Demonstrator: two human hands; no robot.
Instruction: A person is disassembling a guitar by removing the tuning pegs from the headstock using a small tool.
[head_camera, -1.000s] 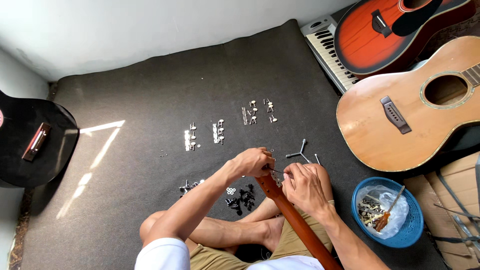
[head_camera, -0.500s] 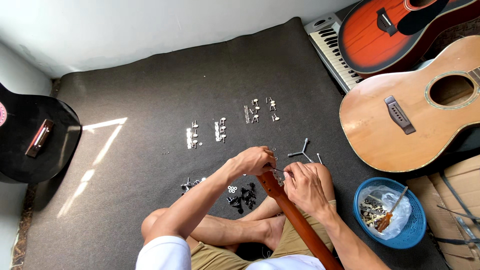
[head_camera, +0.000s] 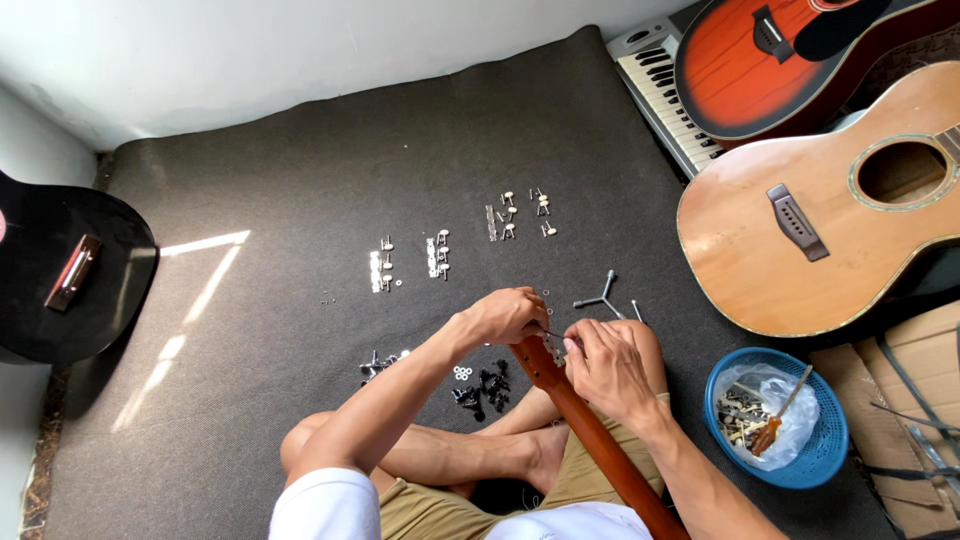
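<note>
Reddish-brown wood forms the guitar neck (head_camera: 598, 440), which lies across the seated person's lap. Its long axis runs from lower right, near the body, up and left to the headstock (head_camera: 538, 362). Both hands meet at that far end. The right hand (head_camera: 612, 362) lies on the right side of the headstock, fingers curled against it. The left hand (head_camera: 508, 314) reaches in from the left and sits just beyond the tip, fingers pinched on what appears to be a small metal tuner part (head_camera: 553, 338); the exact grip is too small to confirm. Black tuner pieces (head_camera: 484, 386) lie on the dark grey mat (head_camera: 300, 200) just left of the neck. Farther out lie rows of silver tuning machines (head_camera: 438, 256).
</note>
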